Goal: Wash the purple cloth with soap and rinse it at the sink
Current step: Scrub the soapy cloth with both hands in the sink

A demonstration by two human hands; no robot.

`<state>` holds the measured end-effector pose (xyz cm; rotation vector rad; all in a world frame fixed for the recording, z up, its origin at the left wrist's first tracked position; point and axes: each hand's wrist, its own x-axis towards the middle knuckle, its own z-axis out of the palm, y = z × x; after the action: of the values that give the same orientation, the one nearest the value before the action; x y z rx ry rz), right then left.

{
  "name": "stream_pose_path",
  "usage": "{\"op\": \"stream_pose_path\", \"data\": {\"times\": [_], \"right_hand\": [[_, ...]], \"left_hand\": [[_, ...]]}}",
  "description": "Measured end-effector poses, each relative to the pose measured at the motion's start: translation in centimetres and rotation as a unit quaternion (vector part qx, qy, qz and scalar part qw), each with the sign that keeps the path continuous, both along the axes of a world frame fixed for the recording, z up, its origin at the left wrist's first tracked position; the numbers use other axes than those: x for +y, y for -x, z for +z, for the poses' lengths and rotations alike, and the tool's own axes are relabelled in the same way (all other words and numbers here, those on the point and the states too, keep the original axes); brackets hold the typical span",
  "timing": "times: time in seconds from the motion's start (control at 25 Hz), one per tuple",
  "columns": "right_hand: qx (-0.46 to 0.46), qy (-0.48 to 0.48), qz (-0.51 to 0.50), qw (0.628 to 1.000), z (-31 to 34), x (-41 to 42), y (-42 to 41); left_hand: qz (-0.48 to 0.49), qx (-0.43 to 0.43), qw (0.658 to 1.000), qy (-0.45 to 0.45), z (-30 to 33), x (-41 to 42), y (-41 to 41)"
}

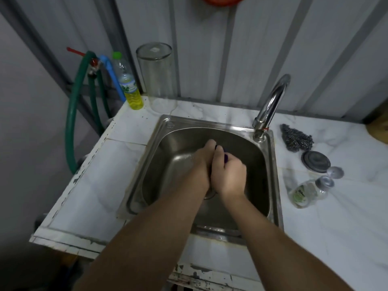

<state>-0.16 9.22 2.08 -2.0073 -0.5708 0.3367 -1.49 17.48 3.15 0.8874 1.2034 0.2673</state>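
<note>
Both of my hands are pressed together over the middle of the steel sink [270,185]. My left hand [201,164] and my right hand [227,175] are closed on the purple cloth [225,158]. Only a small dark purple strip of the cloth shows between my right thumb and fingers; the rest is hidden inside my hands. The chrome tap [270,106] stands at the sink's back right corner, its spout arching toward the basin. I cannot see any water running from it. A bottle of yellow liquid soap [131,89] with a green cap stands at the counter's back left.
A tall clear glass jar [157,74] stands next to the soap bottle. Green hoses [71,127] hang off a valve at the left. Right of the sink lie a steel scourer [297,138], a dark round lid [316,161] and a small clear bottle [306,192] on its side.
</note>
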Motion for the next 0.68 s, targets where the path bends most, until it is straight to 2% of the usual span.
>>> {"op": "stream_pose_path", "data": {"times": [0.08, 0.2, 0.4, 0.48, 0.56, 0.64, 0.68], "right_hand": [[0.059, 0.035, -0.041, 0.997, -0.5, 1.0, -2.9], [0.164, 0.044, -0.088, 0.982, -0.4, 0.8, -5.2], [0.007, -0.036, -0.004, 0.999, 0.8, 0.9, 0.2], [0.031, -0.01, -0.047, 0.998, 0.9, 1.7, -1.4], [0.104, 0.022, -0.085, 0.991, 1.1, 2.2, -4.2], [0.18, 0.008, -0.089, 0.98, 1.4, 2.1, -5.4], [0.185, 0.002, -0.08, 0.98, 1.5, 1.9, -4.8]], "left_hand": [[-0.009, 0.012, 1.0, -0.007, -0.4, -0.9, 0.0], [0.0, -0.009, 0.999, 0.038, -1.0, -2.3, 0.1], [0.068, -0.033, 0.997, -0.028, -0.9, 1.1, -0.4], [0.037, -0.032, 0.998, -0.028, -1.1, 0.4, -0.4], [0.012, -0.052, 0.998, 0.019, -1.2, -1.0, -0.3], [0.026, -0.072, 0.995, 0.058, -1.3, -1.3, -0.5], [0.042, -0.075, 0.994, 0.073, -1.4, -0.9, -0.5]]}}
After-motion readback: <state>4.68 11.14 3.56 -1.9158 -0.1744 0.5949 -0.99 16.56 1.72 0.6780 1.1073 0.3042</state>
